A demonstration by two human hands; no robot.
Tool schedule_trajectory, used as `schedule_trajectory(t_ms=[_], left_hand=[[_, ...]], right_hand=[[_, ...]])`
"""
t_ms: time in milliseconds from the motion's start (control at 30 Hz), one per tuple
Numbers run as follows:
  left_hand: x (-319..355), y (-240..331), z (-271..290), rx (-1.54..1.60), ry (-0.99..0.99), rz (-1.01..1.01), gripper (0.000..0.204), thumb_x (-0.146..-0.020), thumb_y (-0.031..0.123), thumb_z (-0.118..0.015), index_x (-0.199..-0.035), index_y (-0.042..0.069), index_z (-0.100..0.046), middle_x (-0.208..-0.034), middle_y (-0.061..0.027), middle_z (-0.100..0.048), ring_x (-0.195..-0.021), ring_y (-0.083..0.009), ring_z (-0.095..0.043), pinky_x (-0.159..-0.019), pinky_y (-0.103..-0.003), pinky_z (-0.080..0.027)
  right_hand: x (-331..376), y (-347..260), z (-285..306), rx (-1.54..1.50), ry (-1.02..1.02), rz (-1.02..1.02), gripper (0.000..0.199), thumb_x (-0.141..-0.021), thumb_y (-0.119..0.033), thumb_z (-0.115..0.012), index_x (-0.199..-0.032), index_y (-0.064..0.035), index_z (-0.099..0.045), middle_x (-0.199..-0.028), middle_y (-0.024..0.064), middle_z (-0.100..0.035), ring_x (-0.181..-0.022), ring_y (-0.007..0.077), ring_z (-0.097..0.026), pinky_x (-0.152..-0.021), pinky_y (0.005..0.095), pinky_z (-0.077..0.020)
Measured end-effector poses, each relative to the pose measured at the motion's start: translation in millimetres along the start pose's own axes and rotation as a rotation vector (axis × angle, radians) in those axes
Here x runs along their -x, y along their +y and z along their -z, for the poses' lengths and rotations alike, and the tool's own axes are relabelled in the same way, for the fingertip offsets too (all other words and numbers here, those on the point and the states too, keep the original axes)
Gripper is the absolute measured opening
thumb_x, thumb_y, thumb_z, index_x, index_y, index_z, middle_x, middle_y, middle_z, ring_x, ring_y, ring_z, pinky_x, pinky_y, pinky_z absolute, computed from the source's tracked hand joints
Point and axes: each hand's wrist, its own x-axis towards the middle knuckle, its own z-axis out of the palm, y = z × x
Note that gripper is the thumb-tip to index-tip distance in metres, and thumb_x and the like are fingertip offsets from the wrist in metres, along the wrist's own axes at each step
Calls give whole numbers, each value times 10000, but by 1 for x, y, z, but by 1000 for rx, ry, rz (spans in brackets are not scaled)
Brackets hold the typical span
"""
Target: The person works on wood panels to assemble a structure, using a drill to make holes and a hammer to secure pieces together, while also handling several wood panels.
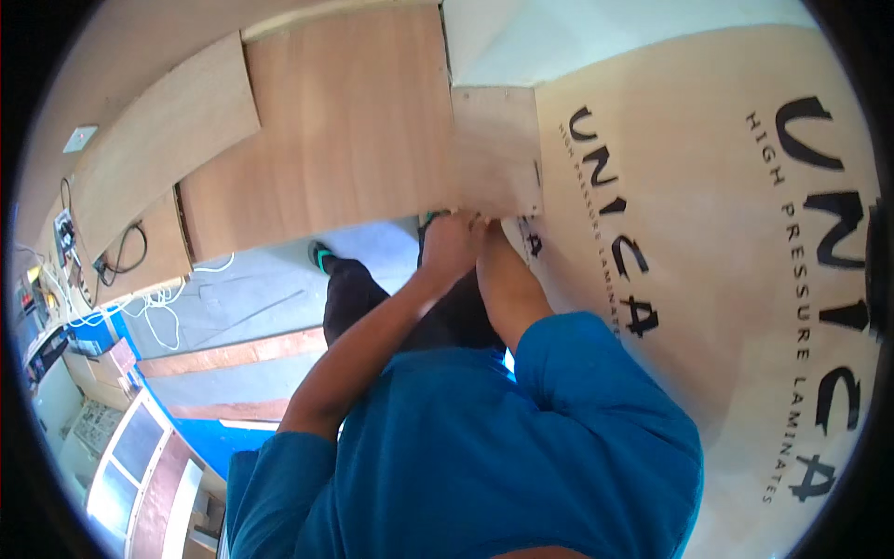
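Note:
Both my hands meet at the front edge of a brown plywood board [345,130], close to its joint with a smaller plywood piece [496,149]. My left hand [453,244] is closed, its knuckles up against the edge; what its fingers hold, if anything, is hidden. Just to its right is my right hand [485,224], mostly covered by the left one and by its own wrist, so its fingers do not show. The small piece has dark fastener spots near its corners.
A large laminate sheet [689,224] with dark lettering curves along my right side. On the left lie a loose thin board [168,149], a black cable [128,256] and tangled white cords [163,312]. Grey sheeting [233,303] and wooden strips [237,352] cover the floor.

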Motion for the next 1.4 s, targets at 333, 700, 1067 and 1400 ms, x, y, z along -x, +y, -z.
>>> schedule_trajectory(t_ms=[333,700,1067,1400], left_hand=[[17,-29,-24,236,-57,276,451,-966,400,-659,-799,-19,-651,-681,-161,-645,-612,-254,-636,-599,-429,-524],[12,-43,-47,459,-40,365,541,-1004,520,-578,-929,-15,-610,-739,-93,-623,-620,-213,-630,-571,-356,-534],[18,-44,-34,402,-160,363,625,-973,574,-595,-1160,-22,-605,-955,-181,-675,-889,-289,-653,-776,-398,-513],[-8,-35,-24,1507,-479,641,507,-976,390,-673,-1371,118,-511,-1266,-95,-584,-1127,-260,-597,-928,-460,-531]], right_hand=[[-15,15,-5,58,-8,10,628,-1000,-520,-396,-1369,-25,-510,-1402,169,-506,-1291,377,-496,-1098,584,-403],[4,0,4,76,-45,22,623,-1001,-510,-394,-1375,-24,-504,-1409,175,-496,-1298,379,-489,-1101,585,-398],[25,-5,-1,27,-117,-9,618,-1003,-500,-393,-1380,-22,-497,-1416,181,-485,-1304,381,-482,-1105,587,-393],[157,-43,-26,-233,-68,77,632,-988,-497,-421,-1438,-53,-447,-1412,179,-436,-1311,382,-438,-1080,588,-367]])
